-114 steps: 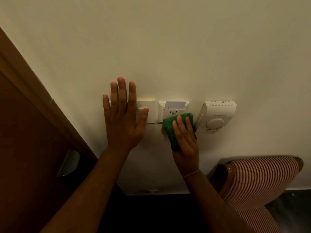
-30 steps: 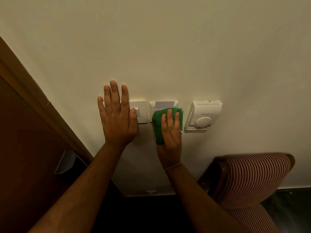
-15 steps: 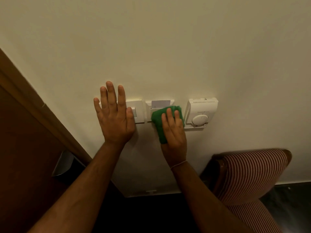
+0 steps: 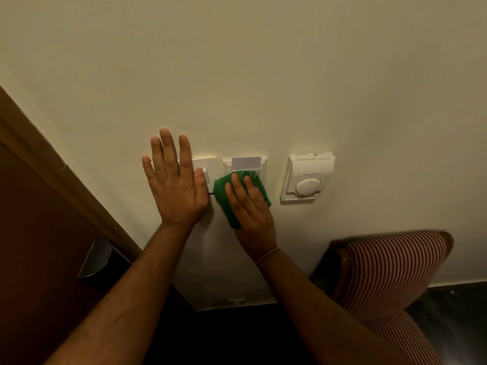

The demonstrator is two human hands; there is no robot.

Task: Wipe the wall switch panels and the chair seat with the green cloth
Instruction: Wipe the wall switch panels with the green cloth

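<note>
The green cloth (image 4: pixel 238 196) lies flat against the lower half of the middle panel (image 4: pixel 245 167), the one with a card (image 4: pixel 246 162) standing in its top slot, and laps onto the wall below. The right hand (image 4: pixel 251 214) presses it there with straight fingers, a flat-palm grip rather than a pinch. The left hand (image 4: pixel 175 185) is spread open, holding nothing, covering most of the left switch (image 4: pixel 208 169). So the panel-wiping step is in hand. Next, I judge, the cloth should slide right to the dial unit (image 4: pixel 307 177), well apart, with light pressure so the dial stays put; the striped chair (image 4: pixel 390 272) comes last.
</note>
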